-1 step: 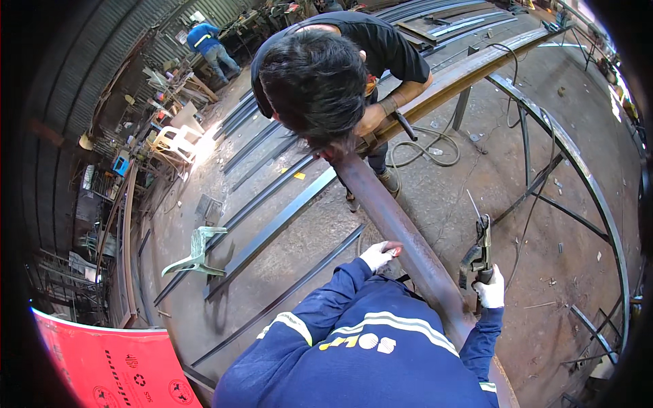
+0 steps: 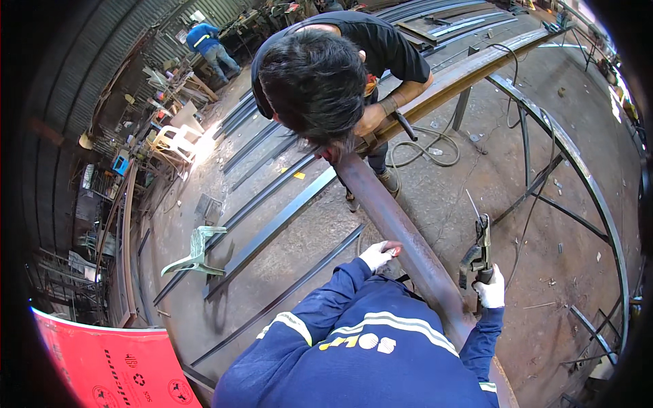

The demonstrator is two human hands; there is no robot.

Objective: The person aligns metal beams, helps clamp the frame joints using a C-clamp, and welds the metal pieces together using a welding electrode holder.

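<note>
A long rusty steel beam (image 2: 401,228) runs diagonally in front of me, passing under my body at the lower right. Beside its left edge is my left hand (image 2: 381,256), in a white glove with reddish fingertips. Its fingers are drawn together, and whatever they may hold is hidden. On the beam's other side my right hand (image 2: 491,291), also gloved in white, is wrapped round the handle of a welding electrode holder (image 2: 481,248). A thin welding rod (image 2: 473,202) sticks up from its jaws.
A co-worker in a dark shirt (image 2: 313,88) bends over the beam's far end, one hand on it. A curved steel frame (image 2: 592,170) stands at right. Steel bars (image 2: 272,234), a green plastic chair (image 2: 196,253) and looped cable (image 2: 428,153) lie around. A red panel (image 2: 115,360) is lower left.
</note>
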